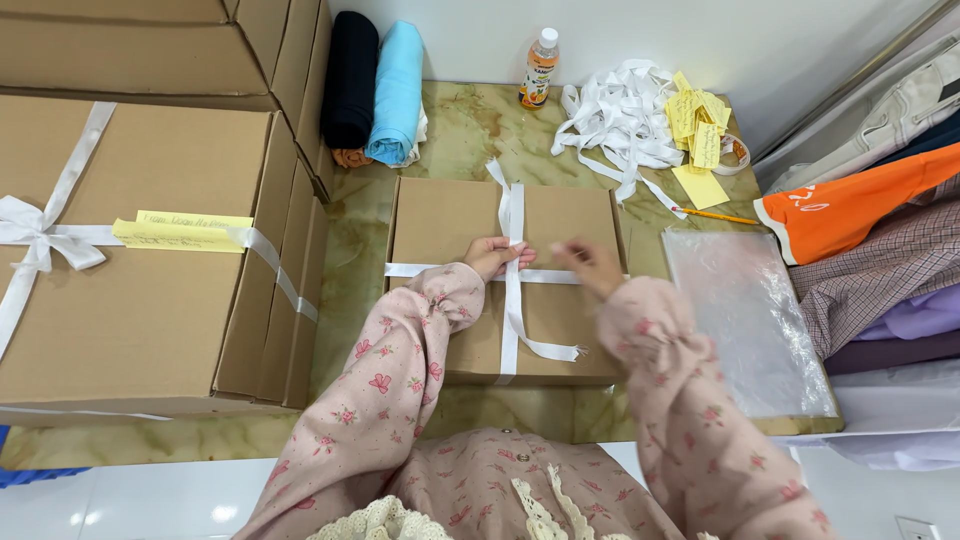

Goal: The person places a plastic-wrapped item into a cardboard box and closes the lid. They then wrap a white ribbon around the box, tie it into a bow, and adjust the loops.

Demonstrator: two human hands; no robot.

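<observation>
I see my left hand pinching the white ribbon where it crosses on the small cardboard box in the middle of the marble counter, while my blurred right hand hovers just right of it, its grip unclear.

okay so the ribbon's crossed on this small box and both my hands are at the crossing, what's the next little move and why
Probably draw the two ribbon ends snug and start the knot. The left hand pins the crossing at the middle of the box, the right hand is blurred beside it, and loose tails lie over the lid, untied.
</observation>
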